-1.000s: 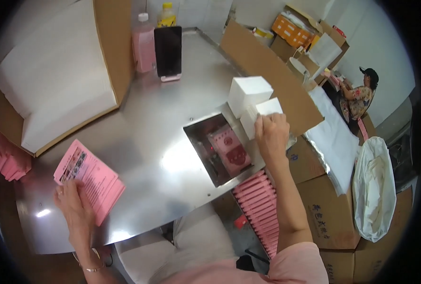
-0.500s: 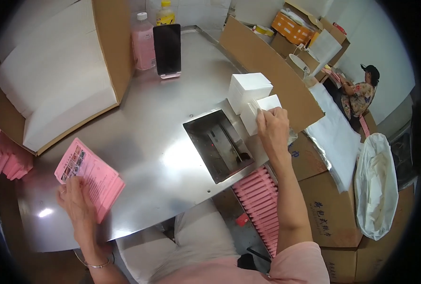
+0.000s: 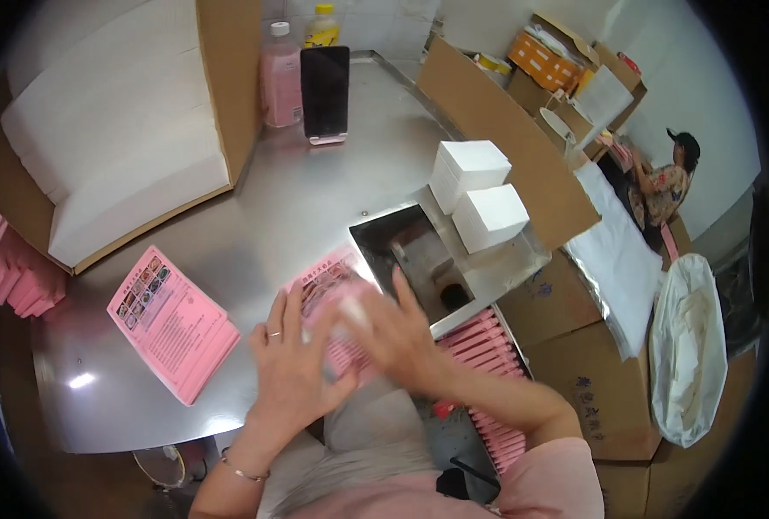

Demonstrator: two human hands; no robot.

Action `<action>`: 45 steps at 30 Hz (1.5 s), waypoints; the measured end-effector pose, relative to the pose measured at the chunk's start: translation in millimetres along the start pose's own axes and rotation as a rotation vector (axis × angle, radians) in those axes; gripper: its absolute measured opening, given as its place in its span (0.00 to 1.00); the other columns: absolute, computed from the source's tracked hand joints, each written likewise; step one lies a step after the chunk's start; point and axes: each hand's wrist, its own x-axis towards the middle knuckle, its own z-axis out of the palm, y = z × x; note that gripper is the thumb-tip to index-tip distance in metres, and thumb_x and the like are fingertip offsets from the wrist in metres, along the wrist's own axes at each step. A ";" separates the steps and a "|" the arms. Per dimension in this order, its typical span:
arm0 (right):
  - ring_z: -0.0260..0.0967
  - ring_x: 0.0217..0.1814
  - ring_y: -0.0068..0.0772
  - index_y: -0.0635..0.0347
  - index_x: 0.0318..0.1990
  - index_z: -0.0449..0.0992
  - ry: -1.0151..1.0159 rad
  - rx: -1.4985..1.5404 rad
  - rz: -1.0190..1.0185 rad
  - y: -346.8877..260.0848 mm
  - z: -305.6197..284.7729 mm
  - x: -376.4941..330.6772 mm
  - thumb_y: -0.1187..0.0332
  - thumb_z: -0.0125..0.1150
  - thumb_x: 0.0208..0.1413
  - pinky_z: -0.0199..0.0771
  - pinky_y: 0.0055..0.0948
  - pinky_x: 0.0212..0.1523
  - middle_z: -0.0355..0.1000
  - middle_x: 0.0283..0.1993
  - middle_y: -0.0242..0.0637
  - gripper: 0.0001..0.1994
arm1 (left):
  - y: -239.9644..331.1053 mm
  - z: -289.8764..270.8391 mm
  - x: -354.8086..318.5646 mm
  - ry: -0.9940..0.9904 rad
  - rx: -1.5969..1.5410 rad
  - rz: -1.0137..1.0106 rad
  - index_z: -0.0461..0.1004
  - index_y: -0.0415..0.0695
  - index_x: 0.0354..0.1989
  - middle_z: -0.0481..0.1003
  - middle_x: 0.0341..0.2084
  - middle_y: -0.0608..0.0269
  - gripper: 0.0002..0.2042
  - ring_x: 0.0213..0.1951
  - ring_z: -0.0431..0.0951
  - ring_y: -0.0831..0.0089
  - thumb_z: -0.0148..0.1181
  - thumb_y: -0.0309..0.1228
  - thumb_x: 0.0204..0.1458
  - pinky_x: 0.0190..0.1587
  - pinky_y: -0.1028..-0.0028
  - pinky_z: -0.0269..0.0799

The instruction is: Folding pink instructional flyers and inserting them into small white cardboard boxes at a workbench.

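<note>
While the steel bench [image 3: 254, 216] carries the work, keep the pink leaflet [image 3: 332, 290] flat at its near edge, just left of the recessed metal tray [image 3: 419, 259]. Left hand [image 3: 293, 363] rests open on the sheet; right hand [image 3: 393, 333] is blurred, grip indeterminate, so press evenly and align edges before creasing

Both hands [image 3: 341, 346] on pink leaflet [image 3: 337, 290], steel table [image 3: 280, 225].
</note>
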 end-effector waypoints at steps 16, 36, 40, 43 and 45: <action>0.69 0.43 0.46 0.64 0.40 0.81 0.124 -0.514 0.495 147.2 -53.6 -10.5 0.68 0.63 0.56 0.68 0.42 0.42 0.73 0.39 0.43 0.09 | 8.4 1.3 6.9 0.106 0.244 -0.095 0.76 0.46 0.51 0.66 0.49 0.49 0.35 0.45 0.65 0.49 0.71 0.58 0.38 0.49 0.51 0.58; 0.71 0.49 0.49 0.59 0.43 0.78 -0.217 -0.009 0.096 18.2 19.7 21.6 0.65 0.61 0.50 0.59 0.75 0.59 0.72 0.41 0.46 0.14 | 18.0 6.2 7.6 0.073 -0.074 -0.015 0.70 0.43 0.62 0.68 0.31 0.55 0.32 0.34 0.71 0.57 0.66 0.29 0.43 0.37 0.61 0.65; 0.71 0.48 0.49 0.59 0.36 0.79 -0.399 0.024 0.191 68.6 28.6 12.2 0.67 0.60 0.52 0.61 0.72 0.57 0.72 0.40 0.43 0.07 | 1.8 -17.7 -1.6 0.005 -0.156 -0.105 0.71 0.42 0.61 0.70 0.32 0.56 0.30 0.35 0.72 0.59 0.64 0.23 0.44 0.38 0.62 0.66; 0.74 0.34 0.63 0.64 0.31 0.76 -0.341 0.091 0.637 94.4 23.8 -11.0 0.70 0.52 0.59 0.76 0.53 0.37 0.75 0.27 0.57 0.09 | -6.8 -33.0 -21.2 0.115 -0.110 0.005 0.76 0.41 0.51 0.72 0.36 0.55 0.23 0.40 0.71 0.56 0.63 0.20 0.41 0.43 0.60 0.68; 0.77 0.33 0.56 0.62 0.34 0.78 -0.547 -0.061 0.508 82.9 11.2 -13.7 0.70 0.53 0.58 0.73 0.53 0.34 0.76 0.27 0.54 0.08 | -17.8 -41.0 -30.2 0.239 -0.076 -0.038 0.76 0.40 0.46 0.72 0.38 0.52 0.19 0.43 0.71 0.54 0.61 0.19 0.41 0.46 0.57 0.67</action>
